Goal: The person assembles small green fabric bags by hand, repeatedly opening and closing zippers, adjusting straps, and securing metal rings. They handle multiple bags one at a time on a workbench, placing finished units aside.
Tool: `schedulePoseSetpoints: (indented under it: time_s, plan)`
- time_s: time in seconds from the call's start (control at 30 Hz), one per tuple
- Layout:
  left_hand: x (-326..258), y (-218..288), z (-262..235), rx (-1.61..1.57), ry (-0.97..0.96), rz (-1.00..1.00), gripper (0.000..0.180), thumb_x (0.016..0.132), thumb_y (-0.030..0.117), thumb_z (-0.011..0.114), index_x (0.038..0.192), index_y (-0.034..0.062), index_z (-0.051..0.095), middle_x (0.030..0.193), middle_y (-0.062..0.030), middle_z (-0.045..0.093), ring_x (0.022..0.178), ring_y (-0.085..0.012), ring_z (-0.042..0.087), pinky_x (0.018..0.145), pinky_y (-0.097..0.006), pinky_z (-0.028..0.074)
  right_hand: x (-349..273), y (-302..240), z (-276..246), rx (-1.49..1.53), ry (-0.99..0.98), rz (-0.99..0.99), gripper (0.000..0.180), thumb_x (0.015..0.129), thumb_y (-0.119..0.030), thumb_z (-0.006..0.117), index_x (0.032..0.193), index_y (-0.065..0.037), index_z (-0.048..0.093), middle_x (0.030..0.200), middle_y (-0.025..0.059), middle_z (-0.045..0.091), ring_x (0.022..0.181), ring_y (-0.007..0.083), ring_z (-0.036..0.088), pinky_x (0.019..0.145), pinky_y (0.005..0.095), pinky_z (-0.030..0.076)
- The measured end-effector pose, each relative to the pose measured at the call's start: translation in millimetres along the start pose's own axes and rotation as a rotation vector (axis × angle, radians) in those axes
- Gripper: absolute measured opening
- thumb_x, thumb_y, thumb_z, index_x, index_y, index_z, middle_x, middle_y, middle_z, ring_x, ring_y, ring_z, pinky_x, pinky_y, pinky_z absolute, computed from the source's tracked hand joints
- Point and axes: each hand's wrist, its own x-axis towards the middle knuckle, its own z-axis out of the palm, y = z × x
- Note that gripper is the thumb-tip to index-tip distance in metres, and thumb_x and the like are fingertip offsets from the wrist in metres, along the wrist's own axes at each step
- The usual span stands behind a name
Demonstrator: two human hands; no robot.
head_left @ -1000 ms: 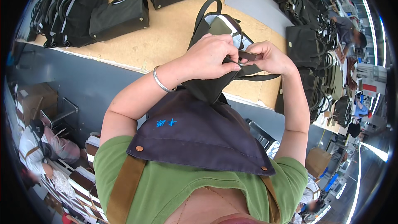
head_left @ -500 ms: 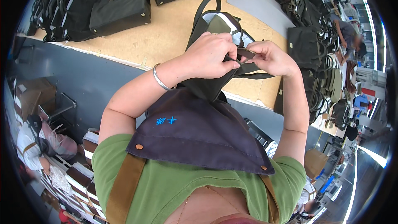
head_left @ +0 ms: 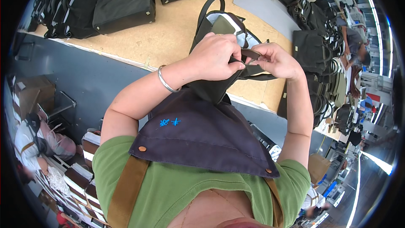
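Note:
A dark handbag [head_left: 211, 89] stands with its mouth open at the table's near edge, against my apron. Pale lining and an olive panel show inside, and one looped handle [head_left: 211, 3] rises at its far side. My left hand [head_left: 217, 57] is closed on the near rim of the bag, thumb and fingers pinched together by the zip. A curved brown zipper end [head_left: 252, 53] with metal teeth sticks up between the hands. My right hand [head_left: 278, 61] pinches it at the bag's right corner. The fingertips partly hide what they grip.
The tan worktable [head_left: 126, 52] bears several dark handbags [head_left: 124, 10] at the far left and far middle. More bags [head_left: 312, 48] are stacked along the right. A grey sheet [head_left: 263, 6] lies on the table. At lower left a person [head_left: 31, 139] sits near boxes; another person [head_left: 356, 44] is far right.
The right hand has shifted and turned slightly at the bag's corner, and the zipper end now curves more. My left hand keeps its place.

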Motion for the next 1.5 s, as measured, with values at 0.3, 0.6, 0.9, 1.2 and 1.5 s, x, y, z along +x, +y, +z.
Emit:
schedulePoseSetpoints:
  time_s: [0.3,0.6,0.9,1.2,1.5]
  plan:
    - [-4.5,-0.2,0.1,0.017,0.043,0.014,0.019,0.074,0.022,0.075,0.074,0.0042,0.068,0.079,-0.0071,0.060,0.077,-0.0259,0.060,0.073,-0.039,0.043,-1.5,-10.3,3.5,0.041,-0.009,0.017,0.017,0.077,-0.003,0.071,0.095,-0.002,0.070,0.075,-0.0052,0.062,0.066,0.0016,0.046,0.059,0.0195,0.037]
    - [-2.5,3.3,-1.8,0.007,0.065,0.023,0.018,0.071,0.022,0.078,0.072,0.0050,0.070,0.077,-0.0071,0.062,0.070,-0.0257,0.061,0.066,-0.037,0.045,1.2,-6.2,6.6,-0.015,0.035,-0.004,0.014,0.074,-0.004,0.074,0.087,-0.005,0.071,0.069,-0.0081,0.060,0.060,0.0015,0.043,0.055,0.0201,0.034]
    - [1.5,0.3,-11.4,-0.135,0.002,0.027,0.020,0.069,0.018,0.080,0.082,0.0073,0.069,0.077,-0.0053,0.064,0.073,-0.0250,0.061,0.064,-0.036,0.047,1.5,-7.0,6.5,0.010,0.015,0.014,0.011,0.075,-0.003,0.070,0.086,-0.003,0.070,0.065,-0.0075,0.055,0.057,0.0009,0.040,0.052,0.0200,0.032]
    - [-3.7,-5.3,-7.4,0.045,-0.024,0.178,0.019,0.074,0.021,0.077,0.086,0.0081,0.069,0.077,-0.0043,0.062,0.078,-0.0224,0.056,0.068,-0.037,0.042,7.4,-1.7,7.1,0.035,0.033,-0.003,0.015,0.076,-0.003,0.070,0.091,-0.003,0.068,0.068,-0.0065,0.055,0.058,0.0005,0.041,0.051,0.0200,0.032]
    - [22.5,-20.4,-14.7,-0.131,-0.115,0.109,0.019,0.094,0.022,0.059,0.095,0.0026,0.060,0.086,-0.0073,0.060,0.082,-0.0232,0.056,0.073,-0.035,0.044,-4.5,-12.0,22.4,-0.045,0.318,-0.061,0.035,0.075,-0.002,0.074,0.098,-0.005,0.048,0.084,-0.0004,0.058,0.066,0.0046,0.054,0.057,0.0222,0.041]
